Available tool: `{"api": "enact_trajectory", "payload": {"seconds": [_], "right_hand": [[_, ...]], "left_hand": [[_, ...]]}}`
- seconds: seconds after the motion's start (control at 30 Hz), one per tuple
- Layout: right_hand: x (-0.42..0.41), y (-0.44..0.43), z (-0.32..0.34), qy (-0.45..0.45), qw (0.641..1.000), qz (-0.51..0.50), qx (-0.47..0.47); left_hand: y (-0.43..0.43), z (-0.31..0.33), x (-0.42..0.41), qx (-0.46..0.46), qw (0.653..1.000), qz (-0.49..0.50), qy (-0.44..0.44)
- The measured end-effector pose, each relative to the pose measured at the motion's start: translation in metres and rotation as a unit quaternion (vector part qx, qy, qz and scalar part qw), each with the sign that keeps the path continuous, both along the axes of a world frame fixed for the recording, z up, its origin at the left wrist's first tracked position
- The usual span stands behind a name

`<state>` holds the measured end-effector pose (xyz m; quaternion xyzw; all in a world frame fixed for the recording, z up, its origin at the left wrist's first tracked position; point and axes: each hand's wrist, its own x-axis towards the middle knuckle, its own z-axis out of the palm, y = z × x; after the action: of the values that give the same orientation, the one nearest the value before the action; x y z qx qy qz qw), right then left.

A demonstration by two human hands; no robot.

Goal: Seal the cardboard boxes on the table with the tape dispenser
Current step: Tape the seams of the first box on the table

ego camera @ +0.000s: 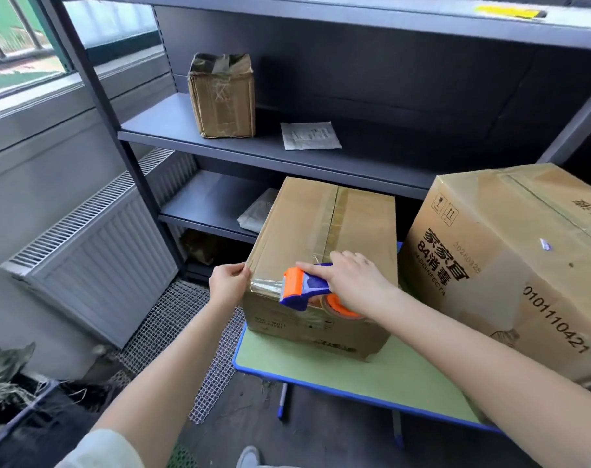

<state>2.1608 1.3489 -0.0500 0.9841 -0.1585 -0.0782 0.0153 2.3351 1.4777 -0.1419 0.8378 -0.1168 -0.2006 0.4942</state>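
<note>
A closed cardboard box (321,231) stands on the green table (338,369), tape running along its top seam. My right hand (351,282) grips a blue and orange tape dispenser (302,288) at the box's near top edge, over the front face. A strip of clear tape stretches from the dispenser leftward along that edge. My left hand (228,282) pinches the box's near left top corner, where the tape ends. A larger printed cardboard box (510,265) stands to the right on the same table.
A dark metal shelf unit (287,153) rises right behind the table, with a small taped box (221,96) and a white packet (309,136) on it. A radiator (95,258) lines the left wall. Wire mesh (199,336) lies on the floor.
</note>
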Motion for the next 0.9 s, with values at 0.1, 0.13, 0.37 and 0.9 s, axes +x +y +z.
{"api": "enact_trajectory", "payload": {"seconds": [0.1, 0.13, 0.37, 0.9], "right_hand": [[-0.006, -0.003, -0.002, -0.007, 1.000, 0.008, 0.004], [-0.008, -0.005, -0.002, -0.006, 1.000, 0.008, 0.001], [-0.012, -0.016, -0.001, -0.011, 0.999, 0.031, -0.006], [-0.045, -0.052, 0.001, 0.009, 0.999, 0.036, -0.004]], "left_hand": [[-0.003, 0.000, -0.005, -0.007, 1.000, 0.006, -0.004], [-0.004, 0.000, -0.006, -0.005, 1.000, 0.007, -0.005], [-0.009, 0.002, -0.016, 0.006, 1.000, 0.026, -0.014], [-0.008, -0.003, -0.012, 0.034, 0.996, 0.016, -0.086]]}}
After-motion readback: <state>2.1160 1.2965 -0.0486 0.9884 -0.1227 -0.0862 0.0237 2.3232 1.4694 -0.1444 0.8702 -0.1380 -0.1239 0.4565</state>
